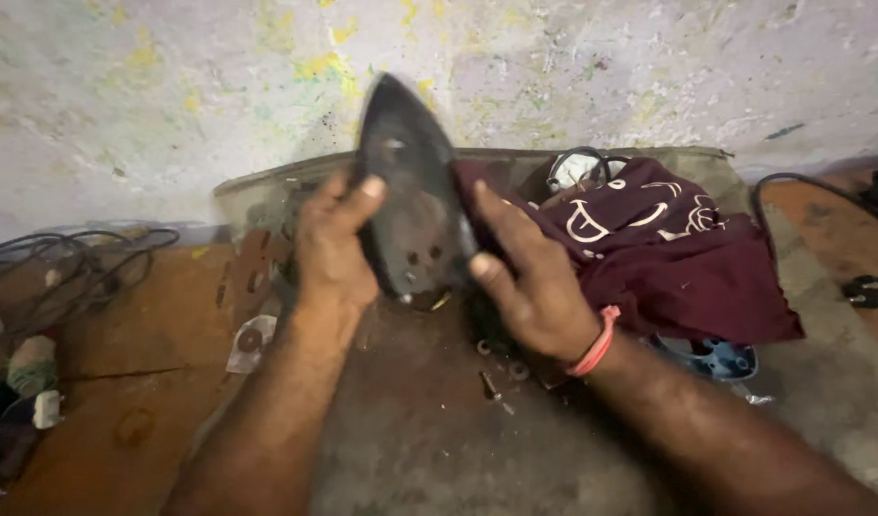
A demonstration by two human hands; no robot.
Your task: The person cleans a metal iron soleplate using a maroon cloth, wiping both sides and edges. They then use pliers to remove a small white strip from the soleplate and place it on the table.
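iron soleplate (412, 201) between left hand (332, 250) and right hand (532, 282) | cloth (668, 253) right | screws (501, 368) below

We see no packages, labels, signs or screens anywhere in the frame. We find none on the floor, by the wall or near the hands.
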